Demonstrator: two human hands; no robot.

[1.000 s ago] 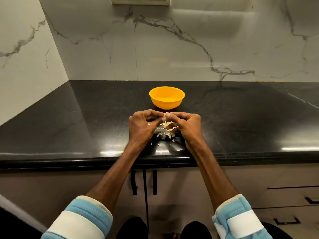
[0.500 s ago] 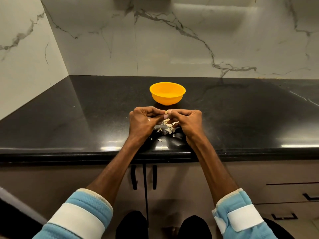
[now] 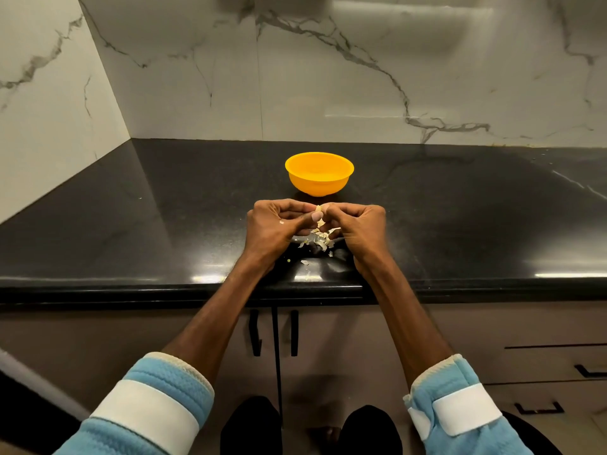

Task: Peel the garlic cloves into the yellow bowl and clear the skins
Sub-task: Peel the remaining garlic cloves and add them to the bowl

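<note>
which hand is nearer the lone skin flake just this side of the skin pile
Left. The left hand has its wrist just left of the skin flake; the right hand sits farther off to its right.

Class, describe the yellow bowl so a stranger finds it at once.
Find the black countertop below the marble wall. Near its middle, beyond the left hand and right hand pinching a garlic clove, stands the yellow bowl. Unlike the pale, flat skins, it is bright and round.
</note>
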